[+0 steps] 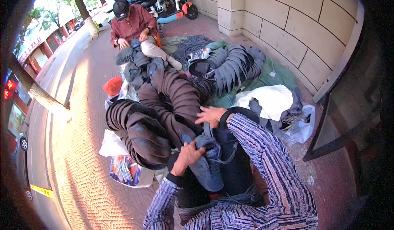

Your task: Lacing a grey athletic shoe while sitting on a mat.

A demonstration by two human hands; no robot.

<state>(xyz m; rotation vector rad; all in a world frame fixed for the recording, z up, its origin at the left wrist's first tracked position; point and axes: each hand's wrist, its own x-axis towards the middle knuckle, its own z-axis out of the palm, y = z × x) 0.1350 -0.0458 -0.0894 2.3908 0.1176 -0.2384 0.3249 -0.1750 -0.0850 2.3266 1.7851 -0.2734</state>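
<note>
A blue-grey fabric cap [209, 176] lies across my lap, with loose cords or threads trailing at its right side. My left hand [188, 158] is closed on the cap's upper left edge. Just above it my right hand [211, 116] has its fingers spread, close to the lower end of a long curved stack of nested brown caps [182, 92]. Whether those fingertips touch the stack I cannot tell. Another dark brown stack [143, 131] bends round at the left of my knees.
Ahead, a person [133, 27] in a dark red shirt sits handling grey caps. Grey nested stacks [236, 68] lie on green netting. At right are a white cloth [266, 101] and plastic bag [301, 127]; at left, an open bag of small items [127, 170]. A tiled wall [301, 29] borders the right.
</note>
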